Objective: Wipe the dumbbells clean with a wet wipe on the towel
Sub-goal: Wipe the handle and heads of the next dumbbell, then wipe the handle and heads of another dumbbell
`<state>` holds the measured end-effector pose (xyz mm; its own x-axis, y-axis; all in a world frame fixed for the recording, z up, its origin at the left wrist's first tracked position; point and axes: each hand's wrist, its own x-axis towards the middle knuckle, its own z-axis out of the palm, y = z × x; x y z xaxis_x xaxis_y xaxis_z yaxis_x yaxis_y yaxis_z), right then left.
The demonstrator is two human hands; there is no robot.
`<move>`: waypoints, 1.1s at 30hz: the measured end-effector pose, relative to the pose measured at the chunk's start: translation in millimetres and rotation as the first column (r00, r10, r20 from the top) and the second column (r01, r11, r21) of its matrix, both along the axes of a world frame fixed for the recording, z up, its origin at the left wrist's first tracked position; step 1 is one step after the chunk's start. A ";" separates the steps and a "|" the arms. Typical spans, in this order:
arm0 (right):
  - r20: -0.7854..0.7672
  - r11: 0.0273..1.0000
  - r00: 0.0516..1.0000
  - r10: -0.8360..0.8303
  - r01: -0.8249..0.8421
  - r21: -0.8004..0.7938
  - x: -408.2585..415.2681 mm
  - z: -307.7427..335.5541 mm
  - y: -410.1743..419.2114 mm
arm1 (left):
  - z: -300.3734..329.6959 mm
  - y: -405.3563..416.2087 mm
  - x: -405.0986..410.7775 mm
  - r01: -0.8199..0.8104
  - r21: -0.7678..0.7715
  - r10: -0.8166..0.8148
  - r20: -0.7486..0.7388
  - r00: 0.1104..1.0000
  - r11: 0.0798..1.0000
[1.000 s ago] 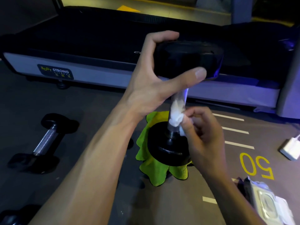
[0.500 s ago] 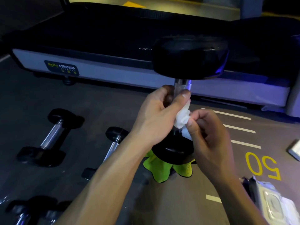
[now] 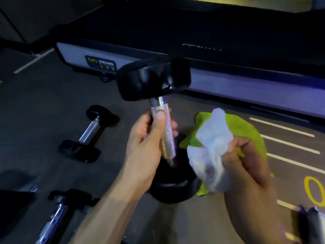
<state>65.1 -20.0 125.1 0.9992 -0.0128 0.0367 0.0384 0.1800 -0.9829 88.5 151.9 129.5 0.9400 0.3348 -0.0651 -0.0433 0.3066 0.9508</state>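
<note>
The left hand (image 3: 146,143) grips the chrome handle of the dumbbell (image 3: 167,131), tilted, its lower head beside the green towel (image 3: 246,131). The right hand (image 3: 246,166) clutches the bunched wet wipe (image 3: 212,152) clear of it. Two more dumbbells (image 3: 88,134) lie on the floor to the left, before a treadmill (image 3: 228,50).

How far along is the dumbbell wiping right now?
In hand: the left hand grips the chrome handle of the upright black dumbbell, while the right hand holds the crumpled white wet wipe clear of it, beside the green towel. Left, probably: two smaller dumbbells lie untouched on the floor.
</note>
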 end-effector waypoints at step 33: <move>-0.550 0.889 0.801 0.236 -0.407 -0.210 50.2 -122.6 103.9 | -211.9 207.2 109.2 0.517 0.592 0.173 -0.744 0.645 0.618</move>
<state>115.3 83.9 2.5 0.8216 0.2393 -0.5174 -0.4745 -0.2162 -0.8533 197.7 359.0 -82.4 0.7429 0.4195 -0.5216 0.6655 -0.5469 0.5080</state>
